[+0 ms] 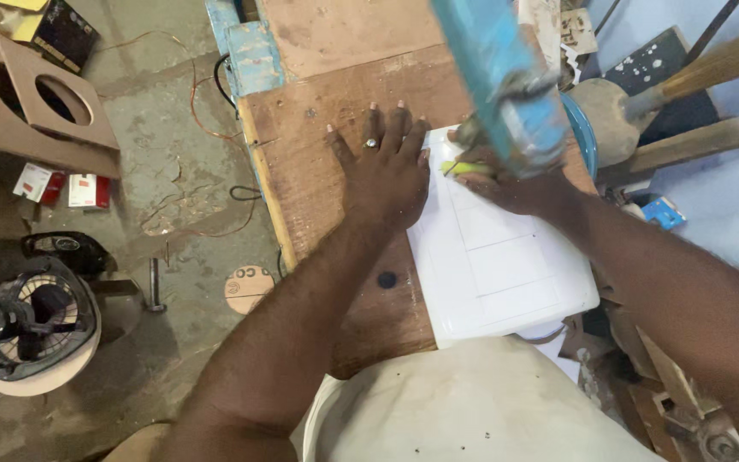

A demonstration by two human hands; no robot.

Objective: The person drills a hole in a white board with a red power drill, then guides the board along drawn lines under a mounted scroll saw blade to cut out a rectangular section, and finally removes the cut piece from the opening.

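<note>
A person stands over a brown wooden workbench, seen from above. On the bench lies a white rectangular plastic panel marked with faint rectangular outlines. Its long axis runs from the person's body away toward the far side of the bench, tilted a little to the left at the far end; the near end overhangs the bench edge close to the person's pale apron.

The left hand lies flat, fingers spread wide and pointing away from the body. Its palm rests partly on the bare wood and partly on the left edge of the panel. A ring shows on one finger.

The right hand sits at the panel's far end, fingers closed around a small yellow-green tool, perhaps a pencil or marker, whose tip points left toward the other hand. A blurred blue post close to the camera covers much of this hand, so the exact grip is hard to make out.

On the concrete floor to the left stand a small black fan, a brown board with round cut-outs, loose copper wire and a round wooden disc.
</note>
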